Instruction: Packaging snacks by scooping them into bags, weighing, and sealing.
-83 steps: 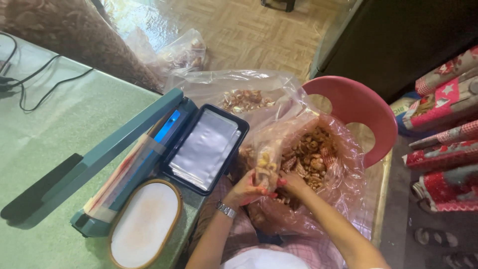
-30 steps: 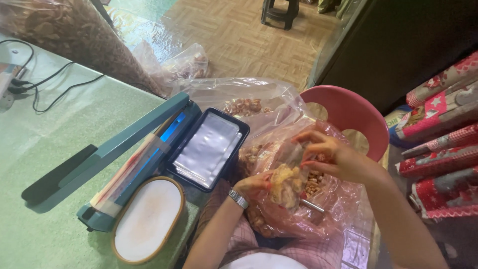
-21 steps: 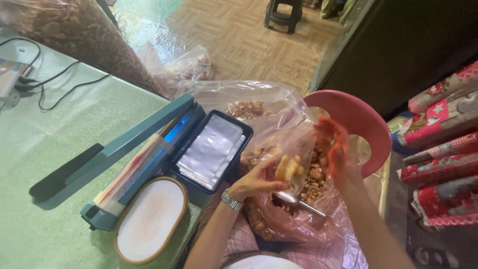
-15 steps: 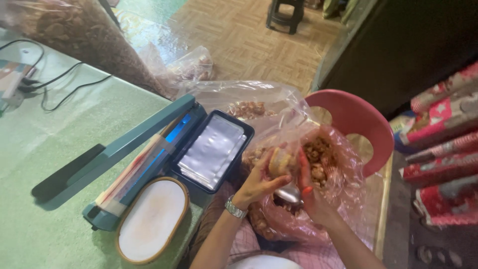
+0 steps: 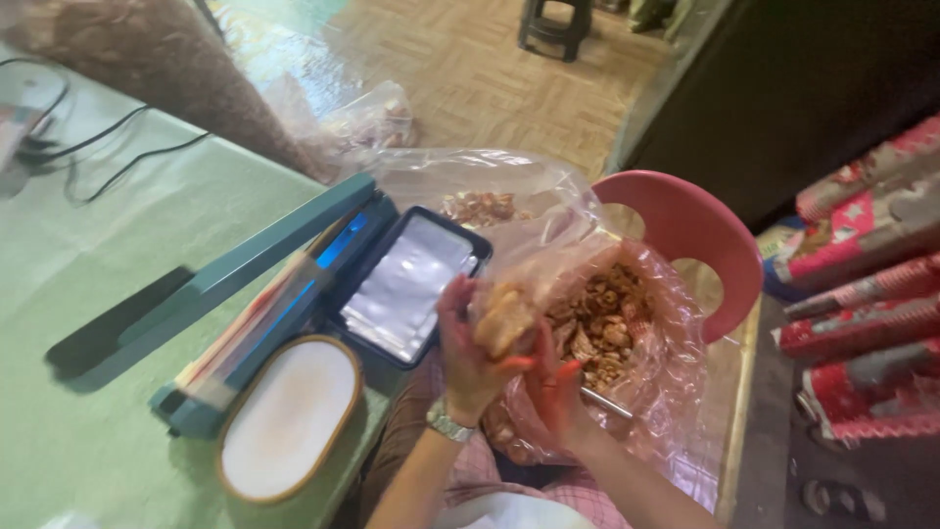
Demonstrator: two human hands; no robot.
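**Small snack packet held over the big bag**

Left hand (image 5: 468, 355) and right hand (image 5: 554, 392) both clasp the small filled packet (image 5: 501, 316) at frame centre, fingers closed around it, above the large snack bag (image 5: 627, 333). Best kept upright, its mouth pinched flat.

I hold a small clear packet of pale snacks (image 5: 502, 318) in both my hands, above the big pinkish plastic bag of brown snacks (image 5: 627, 333) in my lap. Another clear bag (image 5: 480, 191) lies behind it, and red patterned packages (image 5: 862, 284) are stacked to my right.
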